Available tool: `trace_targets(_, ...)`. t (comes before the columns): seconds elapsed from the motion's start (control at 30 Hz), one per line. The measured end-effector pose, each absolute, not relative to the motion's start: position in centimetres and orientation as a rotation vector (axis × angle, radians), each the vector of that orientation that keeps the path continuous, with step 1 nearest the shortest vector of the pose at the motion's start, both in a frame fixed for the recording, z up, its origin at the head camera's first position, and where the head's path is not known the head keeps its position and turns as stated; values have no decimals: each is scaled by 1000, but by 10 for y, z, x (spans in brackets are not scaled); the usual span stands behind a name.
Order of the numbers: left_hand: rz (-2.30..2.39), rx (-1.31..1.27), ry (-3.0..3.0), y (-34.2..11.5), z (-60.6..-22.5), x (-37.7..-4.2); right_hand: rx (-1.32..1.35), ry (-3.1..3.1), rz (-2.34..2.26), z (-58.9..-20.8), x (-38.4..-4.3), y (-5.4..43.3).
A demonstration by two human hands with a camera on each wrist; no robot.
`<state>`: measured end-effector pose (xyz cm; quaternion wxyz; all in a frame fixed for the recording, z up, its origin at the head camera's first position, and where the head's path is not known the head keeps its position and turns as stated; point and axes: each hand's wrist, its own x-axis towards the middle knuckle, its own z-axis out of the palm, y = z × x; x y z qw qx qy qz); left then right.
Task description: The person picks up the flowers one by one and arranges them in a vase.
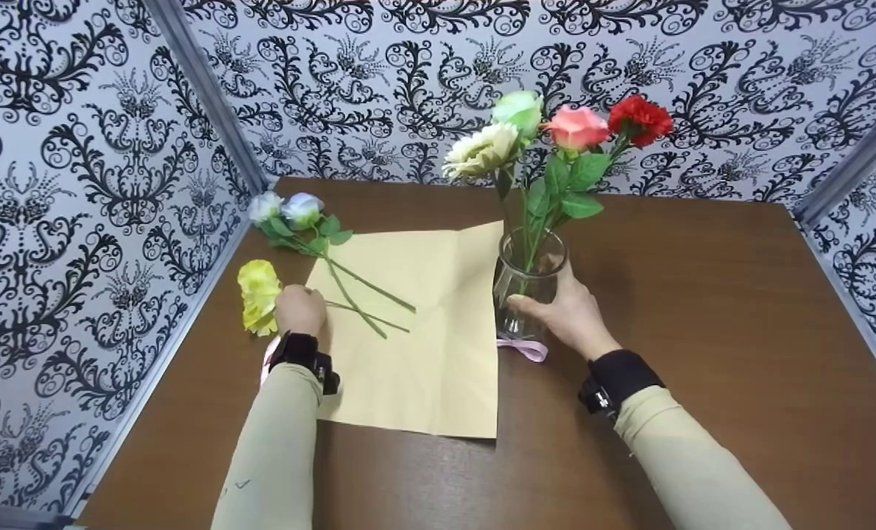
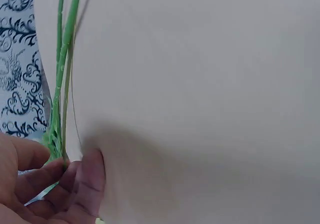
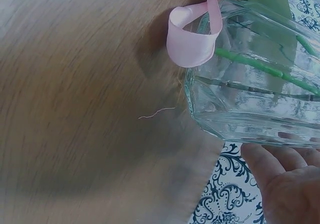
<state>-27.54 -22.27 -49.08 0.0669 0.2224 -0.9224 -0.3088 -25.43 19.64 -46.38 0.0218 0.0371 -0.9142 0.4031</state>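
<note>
My left hand (image 1: 300,312) pinches the thin stem of a yellow flower (image 1: 259,294), just below its bloom. In the left wrist view, the thumb and fingers (image 2: 87,184) close near a thin stem at the edge of the brown paper. My right hand (image 1: 570,309) holds a clear glass vase (image 1: 519,294) from its right side, thumb across the front. Inside the vase stand a cream flower (image 1: 482,151), a pale green flower (image 1: 519,112), a coral rose (image 1: 576,129) and a red carnation (image 1: 639,119). The right wrist view shows stems (image 3: 270,71) through the glass.
A sheet of brown paper (image 1: 416,375) lies left of the vase. Two pale blue flowers (image 1: 302,209) lie with crossing stems over it. A pink ribbon (image 1: 530,350) loops by the vase's base. Patterned panels (image 1: 408,88) border the brown table (image 1: 725,316).
</note>
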Motion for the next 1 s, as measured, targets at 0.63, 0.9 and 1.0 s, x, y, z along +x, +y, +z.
trace_targets(0.63, -1380, 839, -2289, -226, -490, -276, 112, -2837, 1252, -463, -254, 197)
trace_targets(0.9, -1740, 873, -1993, -220, -484, -280, 90, -2850, 1235, -462, -254, 197)
trace_targets(1.0, -1799, 902, -1962, -220, -484, -282, 94, -2844, 1240, -463, -254, 196)
